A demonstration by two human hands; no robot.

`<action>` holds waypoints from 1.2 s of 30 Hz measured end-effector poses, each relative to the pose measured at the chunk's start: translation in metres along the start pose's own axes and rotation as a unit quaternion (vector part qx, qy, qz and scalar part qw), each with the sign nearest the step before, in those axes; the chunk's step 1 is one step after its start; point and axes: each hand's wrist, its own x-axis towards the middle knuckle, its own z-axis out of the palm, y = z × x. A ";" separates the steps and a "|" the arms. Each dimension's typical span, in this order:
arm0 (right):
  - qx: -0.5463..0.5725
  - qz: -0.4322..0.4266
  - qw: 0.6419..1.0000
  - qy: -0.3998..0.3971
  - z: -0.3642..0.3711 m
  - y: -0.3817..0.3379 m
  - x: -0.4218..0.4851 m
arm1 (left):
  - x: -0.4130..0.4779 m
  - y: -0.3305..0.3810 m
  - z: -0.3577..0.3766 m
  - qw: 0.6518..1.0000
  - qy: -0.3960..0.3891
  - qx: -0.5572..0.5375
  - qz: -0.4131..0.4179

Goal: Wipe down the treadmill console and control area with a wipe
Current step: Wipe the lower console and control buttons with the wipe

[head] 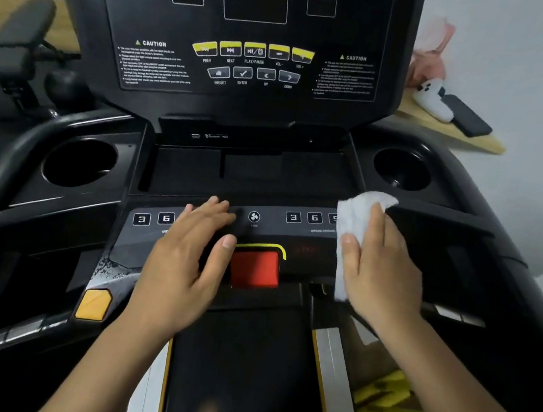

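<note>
my right hand [381, 265] presses the white wipe [352, 223] flat, fingers together, on the right end of the control strip [309, 223], over the speed buttons. my left hand [187, 257] rests empty, fingers together, on the strip's middle beside the red stop key [255, 267]. i'd judge i'm partway: nothing shows the upper console [251, 30], cup holders [79, 163] or strip's left end wiped yet.
</note>
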 end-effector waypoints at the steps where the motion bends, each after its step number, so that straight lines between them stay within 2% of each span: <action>1: -0.005 -0.031 0.999 -0.010 -0.001 0.007 -0.013 | -0.002 -0.002 -0.002 1.000 0.004 0.001 -0.004; 3: 0.018 -0.047 0.998 -0.036 -0.001 0.026 -0.027 | -0.008 -0.008 -0.006 1.000 0.017 0.003 -0.019; 6: 0.092 0.053 0.993 -0.047 0.000 0.026 -0.007 | -0.016 -0.015 -0.013 0.999 0.037 0.007 -0.039; 7: 0.059 0.049 0.997 -0.033 0.002 0.015 0.001 | -0.018 -0.017 -0.016 0.998 0.048 0.005 -0.041; 9: -0.044 -0.031 0.998 -0.025 0.003 -0.024 0.011 | -0.021 -0.022 -0.024 0.996 0.078 0.004 -0.044; 10: -0.067 -0.078 0.994 -0.046 0.003 -0.047 0.010 | -0.023 -0.025 -0.029 0.994 0.094 0.006 -0.050; 14: -0.053 -0.223 0.964 -0.133 0.011 -0.134 -0.001 | -0.032 -0.040 -0.053 0.984 0.152 0.025 -0.089; 18: -0.069 -0.343 0.928 -0.129 0.022 -0.207 -0.019 | -0.046 -0.054 -0.073 0.973 0.192 0.028 -0.125; 20: -0.060 -0.430 0.892 -0.129 0.031 -0.232 -0.037 | -0.052 -0.060 -0.080 0.968 0.206 0.028 -0.142; 23: -0.061 -0.566 0.809 -0.145 0.037 -0.243 -0.048 | -0.058 -0.068 -0.087 0.964 0.216 0.027 -0.154; 25: -0.093 -0.616 0.770 -0.137 0.036 -0.245 -0.028 | -0.061 -0.072 -0.090 0.963 0.218 0.024 -0.157; 26: -0.105 -0.621 0.766 -0.130 0.036 -0.249 -0.015 | -0.061 -0.074 -0.090 0.962 0.220 0.022 -0.159; 30: -0.113 -0.574 0.796 -0.154 0.033 -0.277 0.024 | -0.062 -0.072 -0.094 0.960 0.229 0.015 -0.158; 33: -0.107 -0.554 0.814 -0.140 0.032 -0.284 0.016 | -0.064 -0.073 -0.097 0.958 0.238 0.014 -0.158; 34: -0.098 -0.560 0.812 -0.135 0.032 -0.280 0.006 | -0.066 -0.075 -0.098 0.957 0.240 0.012 -0.161; 36: -0.081 -0.603 0.783 -0.133 0.034 -0.263 -0.022 | -0.070 -0.079 -0.098 0.953 0.248 0.008 -0.171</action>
